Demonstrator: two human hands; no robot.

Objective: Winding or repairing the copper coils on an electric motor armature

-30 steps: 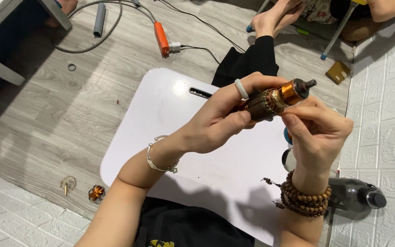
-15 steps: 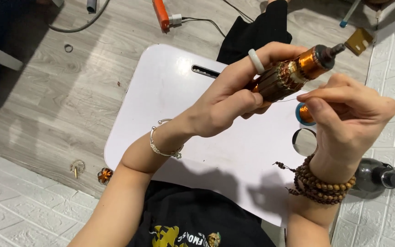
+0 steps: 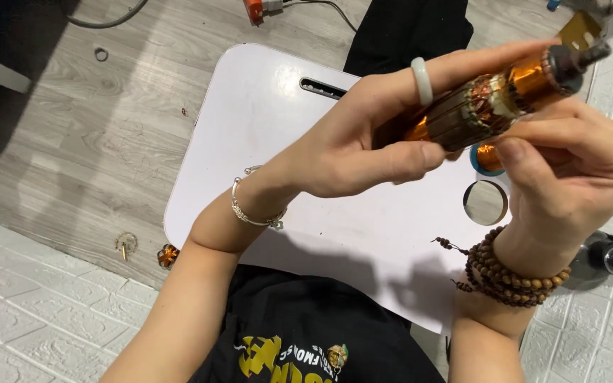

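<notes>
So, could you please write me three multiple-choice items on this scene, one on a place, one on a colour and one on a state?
1. Where is the motor rotor?
A. flat on the white tray
B. held up between both hands
C. on the wooden floor

2. What colour is the ring on the left hand?
A. pale white
B. black
C. red

3. How does the round hole in the white tray look?
A. filled by a cup
B. taped over
C. empty

Answers: 1 B, the left hand and right hand grip it above the tray; 2 A, the band looks pale; 3 C, nothing sits in it.
</notes>
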